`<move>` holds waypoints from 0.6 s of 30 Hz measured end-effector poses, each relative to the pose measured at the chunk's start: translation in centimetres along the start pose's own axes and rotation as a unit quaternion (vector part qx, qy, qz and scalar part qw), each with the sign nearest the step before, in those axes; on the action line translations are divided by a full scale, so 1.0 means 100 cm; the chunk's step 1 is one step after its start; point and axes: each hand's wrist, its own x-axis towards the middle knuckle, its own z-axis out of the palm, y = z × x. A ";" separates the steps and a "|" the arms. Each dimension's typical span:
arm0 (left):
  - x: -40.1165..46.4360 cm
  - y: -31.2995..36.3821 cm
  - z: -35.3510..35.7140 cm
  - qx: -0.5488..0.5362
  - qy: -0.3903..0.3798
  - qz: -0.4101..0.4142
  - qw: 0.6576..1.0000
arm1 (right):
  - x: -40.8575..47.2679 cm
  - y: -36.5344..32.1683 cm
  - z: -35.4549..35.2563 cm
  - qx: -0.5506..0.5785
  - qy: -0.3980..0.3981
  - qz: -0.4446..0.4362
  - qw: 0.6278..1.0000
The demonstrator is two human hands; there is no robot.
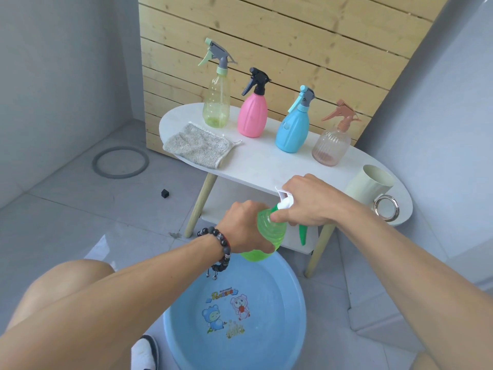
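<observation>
My left hand (244, 225) grips the body of a green spray bottle (266, 236), held above the far rim of a blue basin (290, 311) on the floor. My right hand (310, 200) is curled round the bottle's white spray head (286, 202); its green trigger (303, 235) hangs down below the hand. Water lies in the basin over cartoon pictures. On the white oval table (261, 166) behind stand a pale yellow-green spray bottle (216, 102), a pink one (253, 113), a blue one (292, 129) and a clear pinkish one (331, 144).
A grey cloth (197, 144) lies on the table's left end and a cream cup (369, 182) with a metal ring handle at its right end. A lower shelf sits under the table. A grey ring (120, 162) and a small black cube (165, 193) lie on the tiled floor.
</observation>
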 end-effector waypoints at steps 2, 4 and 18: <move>-0.001 0.001 0.003 0.001 0.012 0.003 1.000 | 0.000 0.000 0.004 0.016 0.018 0.017 1.000; -0.002 0.003 0.005 0.011 0.025 0.005 1.000 | 0.000 0.001 0.006 0.030 0.033 0.035 0.998; 0.009 0.024 0.023 0.033 0.109 0.030 0.993 | -0.008 0.017 -0.015 0.030 0.049 0.117 0.991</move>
